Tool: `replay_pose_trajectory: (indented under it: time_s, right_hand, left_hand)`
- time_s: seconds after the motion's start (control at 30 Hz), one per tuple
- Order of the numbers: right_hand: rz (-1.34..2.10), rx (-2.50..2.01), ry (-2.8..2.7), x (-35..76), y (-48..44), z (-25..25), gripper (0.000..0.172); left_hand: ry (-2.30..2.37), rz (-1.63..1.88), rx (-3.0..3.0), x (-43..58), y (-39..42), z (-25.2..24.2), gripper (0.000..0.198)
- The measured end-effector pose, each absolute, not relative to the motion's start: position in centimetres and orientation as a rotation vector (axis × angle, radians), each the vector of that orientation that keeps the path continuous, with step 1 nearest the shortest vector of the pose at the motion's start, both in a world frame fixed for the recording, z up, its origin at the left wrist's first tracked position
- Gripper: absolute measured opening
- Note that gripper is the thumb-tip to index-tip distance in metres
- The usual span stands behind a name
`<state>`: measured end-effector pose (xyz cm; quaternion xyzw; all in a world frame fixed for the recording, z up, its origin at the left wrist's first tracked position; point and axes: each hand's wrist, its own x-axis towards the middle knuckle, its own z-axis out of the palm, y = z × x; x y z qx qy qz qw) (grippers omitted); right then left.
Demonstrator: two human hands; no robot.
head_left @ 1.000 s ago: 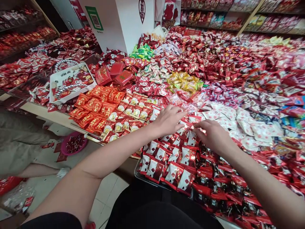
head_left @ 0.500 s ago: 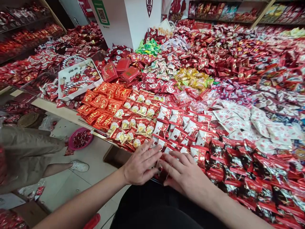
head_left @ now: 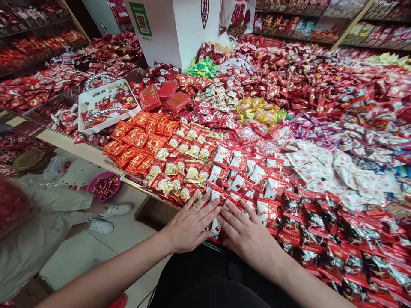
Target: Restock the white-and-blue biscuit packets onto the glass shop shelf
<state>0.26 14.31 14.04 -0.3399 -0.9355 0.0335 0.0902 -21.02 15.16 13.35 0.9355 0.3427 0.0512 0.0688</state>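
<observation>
My left hand (head_left: 192, 223) and my right hand (head_left: 247, 233) lie flat, fingers spread, side by side on the nearest rows of red-and-white candy packets (head_left: 241, 171) at the front edge of a big display table. Neither hand holds anything. The packets under my fingers are partly hidden. Left of them lie rows of red packets with a yellow fruit picture (head_left: 186, 160) and orange-red packets (head_left: 138, 141). Dark red-and-black packets (head_left: 314, 222) lie to the right.
Wrapped sweets cover the table: white packets (head_left: 334, 167), yellow ones (head_left: 260, 109), green ones (head_left: 202, 67). A white tray (head_left: 107, 105) sits at left, a white pillar (head_left: 180, 25) behind. A person's legs and white shoes (head_left: 109, 218) stand on the floor by a pink basin (head_left: 104, 186).
My hands drew back from the middle of the red-and-white packets to the front edge, then slid slightly forward flat over the nearest row. The person at left shifted their feet.
</observation>
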Motion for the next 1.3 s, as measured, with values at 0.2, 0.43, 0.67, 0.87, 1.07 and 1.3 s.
replay_pose_trajectory:
  time_s: [0.2,0.43,0.67,0.87,1.07,1.3]
  right_hand:
    - [0.057,-1.095,-2.735,0.6,13.8,14.1,0.043]
    - [0.066,-1.102,-2.727,0.9,13.6,14.0,0.04]
    - [0.124,-1.126,-2.654,1.2,13.6,15.1,0.036]
    - [0.081,-1.227,-2.613,1.2,13.7,15.0,0.044]
    - [0.123,-1.248,-2.585,0.9,13.8,15.2,0.043]
    - [0.155,-1.377,-2.478,-1.6,16.1,16.3,0.04]
  left_hand:
    - [1.22,0.109,2.827,-21.1,15.5,13.9,0.051]
    - [1.228,0.109,2.847,-21.5,15.8,14.0,0.051]
    - [1.218,0.193,2.866,-21.7,15.7,13.8,0.051]
    - [1.234,0.316,2.858,-21.8,14.8,13.4,0.057]
    - [1.315,0.319,2.796,-22.1,14.1,13.4,0.058]
    - [1.703,0.512,2.586,-21.8,13.3,13.2,0.034]
